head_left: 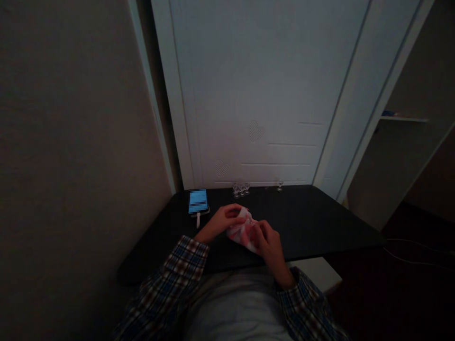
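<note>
The soft pink and white bundle [244, 233] is in the middle of the black table [313, 220], close to the edge at 6 o'clock. It is too dark to tell if it is cloth or a thin bag, or if anything is inside. All my clock spots start from the bundle.

The left hand [224, 219] is at 10 o'clock, thumb and fingers bent round, pinching the top side of the bundle. The right hand [269, 239] is at 3 o'clock, its fingers curled in and pinching the other end. I cannot see all the fingertips.

A bunch of tiny clear cups [241, 189] sits at 12 o'clock, by the white door [266, 85]. One more clear cup [279, 186] stands alone at 1 o'clock. A lit phone [198, 201] leans on a white stand [198, 219] at 10 o'clock, near the left arm.

If the hands tug too hard, the bundle could rip. If something small is in it, that could drop and roll off the near edge. A wide swing of the left elbow might bump the stand and tip the phone. A far reach could knock over the cups.
</note>
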Action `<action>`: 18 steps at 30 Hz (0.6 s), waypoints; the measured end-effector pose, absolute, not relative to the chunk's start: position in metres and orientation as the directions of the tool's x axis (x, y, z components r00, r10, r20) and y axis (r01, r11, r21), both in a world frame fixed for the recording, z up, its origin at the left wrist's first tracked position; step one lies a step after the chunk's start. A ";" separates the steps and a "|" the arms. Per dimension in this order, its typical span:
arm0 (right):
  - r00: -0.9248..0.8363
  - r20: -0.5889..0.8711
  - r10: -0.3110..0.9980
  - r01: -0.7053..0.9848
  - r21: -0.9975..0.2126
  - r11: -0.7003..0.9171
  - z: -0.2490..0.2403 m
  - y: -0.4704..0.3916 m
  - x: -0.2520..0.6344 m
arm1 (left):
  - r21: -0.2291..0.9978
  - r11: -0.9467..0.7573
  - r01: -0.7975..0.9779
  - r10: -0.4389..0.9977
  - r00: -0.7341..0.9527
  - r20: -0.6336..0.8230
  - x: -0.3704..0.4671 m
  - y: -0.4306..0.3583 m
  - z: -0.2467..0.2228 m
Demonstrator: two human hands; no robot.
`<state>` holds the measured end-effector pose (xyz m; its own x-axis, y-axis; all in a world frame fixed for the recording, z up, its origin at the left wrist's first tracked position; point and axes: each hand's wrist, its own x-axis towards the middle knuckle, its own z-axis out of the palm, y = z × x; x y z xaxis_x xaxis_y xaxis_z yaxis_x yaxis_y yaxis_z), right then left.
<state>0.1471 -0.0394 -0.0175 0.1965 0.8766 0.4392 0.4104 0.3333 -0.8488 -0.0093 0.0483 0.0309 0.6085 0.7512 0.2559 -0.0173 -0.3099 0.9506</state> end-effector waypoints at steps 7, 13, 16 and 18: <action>0.190 0.450 0.873 0.424 -0.839 0.340 -0.017 -0.040 0.147 | 0.951 -0.307 -0.030 0.760 0.593 0.264 -0.009 0.048 0.031; 0.144 0.436 0.889 0.362 -0.859 0.363 -0.013 -0.041 0.145 | 0.948 -0.317 -0.013 0.802 0.531 0.275 -0.009 0.057 0.023; 0.126 0.432 0.893 0.357 -0.860 0.365 -0.013 -0.041 0.145 | 0.934 -0.356 0.020 0.789 0.542 0.289 -0.010 0.058 0.022; 0.129 0.436 0.891 0.369 -0.855 0.365 -0.014 -0.041 0.146 | 0.909 -0.413 0.052 0.778 0.539 0.323 -0.012 0.060 0.022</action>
